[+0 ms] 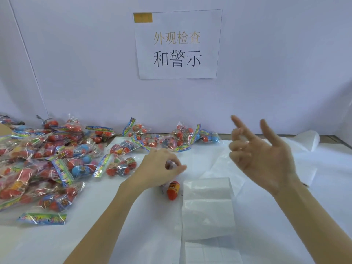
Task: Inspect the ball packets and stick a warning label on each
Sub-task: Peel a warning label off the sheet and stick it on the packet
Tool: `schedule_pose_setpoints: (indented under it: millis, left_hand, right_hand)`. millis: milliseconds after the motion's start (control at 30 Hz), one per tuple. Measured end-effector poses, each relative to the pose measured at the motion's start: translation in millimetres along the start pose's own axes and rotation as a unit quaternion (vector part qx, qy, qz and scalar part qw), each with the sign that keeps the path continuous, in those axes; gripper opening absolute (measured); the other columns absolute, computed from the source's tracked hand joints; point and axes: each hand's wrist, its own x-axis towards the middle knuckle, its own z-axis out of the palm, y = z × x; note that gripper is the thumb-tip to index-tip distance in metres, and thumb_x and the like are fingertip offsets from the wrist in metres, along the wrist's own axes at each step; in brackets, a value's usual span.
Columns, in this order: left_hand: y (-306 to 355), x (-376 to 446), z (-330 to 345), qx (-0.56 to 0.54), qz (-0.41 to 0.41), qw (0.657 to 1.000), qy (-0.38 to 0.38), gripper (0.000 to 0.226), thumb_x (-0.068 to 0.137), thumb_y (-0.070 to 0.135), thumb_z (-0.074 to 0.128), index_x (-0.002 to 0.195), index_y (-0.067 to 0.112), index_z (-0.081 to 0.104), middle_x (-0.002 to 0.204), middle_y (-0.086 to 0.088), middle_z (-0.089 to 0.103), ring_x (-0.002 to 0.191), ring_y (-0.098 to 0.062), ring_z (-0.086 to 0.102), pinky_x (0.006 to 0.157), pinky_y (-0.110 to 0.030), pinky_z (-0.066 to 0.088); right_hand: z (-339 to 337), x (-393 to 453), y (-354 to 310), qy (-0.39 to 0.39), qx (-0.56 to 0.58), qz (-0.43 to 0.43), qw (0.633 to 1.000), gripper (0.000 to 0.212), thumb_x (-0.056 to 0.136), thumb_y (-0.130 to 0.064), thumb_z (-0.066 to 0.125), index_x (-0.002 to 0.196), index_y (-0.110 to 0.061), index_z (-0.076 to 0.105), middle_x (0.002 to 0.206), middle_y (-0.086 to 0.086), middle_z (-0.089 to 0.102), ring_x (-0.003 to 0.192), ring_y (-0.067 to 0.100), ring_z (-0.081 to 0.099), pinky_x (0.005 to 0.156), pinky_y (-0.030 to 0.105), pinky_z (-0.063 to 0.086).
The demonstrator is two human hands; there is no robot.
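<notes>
Hands at work over a white-covered worktop (pixel 57 244): the left hand (pixel 162 166) curls its fingers around a clear, crinkled ball packet (pixel 172 189), pinching its top while an orange-red, egg-shaped ball with a printed band hangs at the packet's lower end, just above the cloth. At about 2 o'clock from it, the right hand (pixel 261 155) is raised and spread wide, palm facing left, holding nothing. Directly at 6 o'clock from the right hand, and touching nothing but the worktop, lies a translucent, glossy sheet of labels (pixel 207 208), rectangular with a faint grid near its lower edge. At 9 o'clock from the left hand sprawls a pile of packets (pixel 47 159), shiny cellophane with rainbow-striped header cards, filled with red and blue balls. A paper sign (pixel 178 44) with Chinese characters hangs on the pale wall at 12 o'clock.
</notes>
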Motion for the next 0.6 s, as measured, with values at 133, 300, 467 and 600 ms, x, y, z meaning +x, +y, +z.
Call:
schedule_pose_setpoints:
  millis: [133,300,467,600]
  left_hand:
    - [-5,-1,6,0.035,-0.016,0.998,-0.046,0.040,0.094,0.040,0.073,0.132,0.032,0.063,0.136,0.008,0.054,0.133,-0.016,0.034,0.113,-0.032,0.032]
    - [-1,4,9,-0.088,-0.031,0.994,0.064,0.037,0.092,0.010,0.069,0.125,0.020,0.057,0.127,-0.001,0.059,0.114,-0.021,0.056,0.092,-0.027,0.048]
    - [14,2,1,-0.418,-0.039,0.904,0.082,0.011,0.096,0.017,0.074,0.103,0.012,0.068,0.106,-0.004,0.074,0.090,-0.026,0.073,0.073,-0.032,0.056]
    - [27,-2,6,-0.502,-0.004,0.864,0.032,0.023,0.087,0.028,0.076,0.102,0.010,0.074,0.097,-0.008,0.074,0.083,-0.020,0.071,0.070,-0.025,0.057]
  right_hand:
    - [-4,5,14,0.051,-0.093,0.030,0.994,0.051,0.092,-0.044,0.072,0.130,-0.011,0.072,0.093,0.001,0.063,0.071,0.015,0.053,0.062,0.025,0.047]
    - [-2,10,31,0.101,-0.212,0.053,0.971,0.039,0.092,-0.038,0.070,0.121,-0.013,0.077,0.092,0.004,0.067,0.073,0.016,0.061,0.060,0.024,0.050]
    - [4,10,52,0.140,-0.503,-0.097,0.847,0.034,0.100,-0.021,0.069,0.131,-0.037,0.069,0.120,-0.008,0.074,0.108,0.008,0.070,0.082,0.023,0.057]
    - [9,12,62,0.121,-0.556,-0.136,0.811,0.030,0.094,-0.024,0.076,0.122,-0.034,0.072,0.114,-0.017,0.076,0.108,0.004,0.070,0.088,0.021,0.057]
